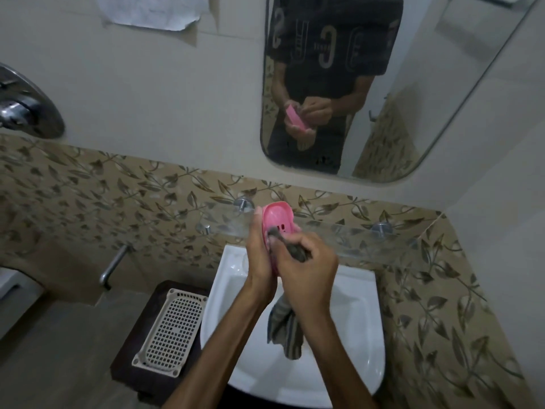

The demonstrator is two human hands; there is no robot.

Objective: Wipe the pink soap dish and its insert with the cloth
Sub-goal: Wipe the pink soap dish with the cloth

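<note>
Over sink [348, 296]: one dish [277, 216], one cloth [287, 326]

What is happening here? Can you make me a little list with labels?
place: bathroom, over a white sink
left hand: holds the pink dish, tilted up
right hand: rubs the cloth inside the dish
cloth: grey, its end hangs down over the sink
beside sink: a white basket on a dark stand
above: a mirror showing the hands
</note>
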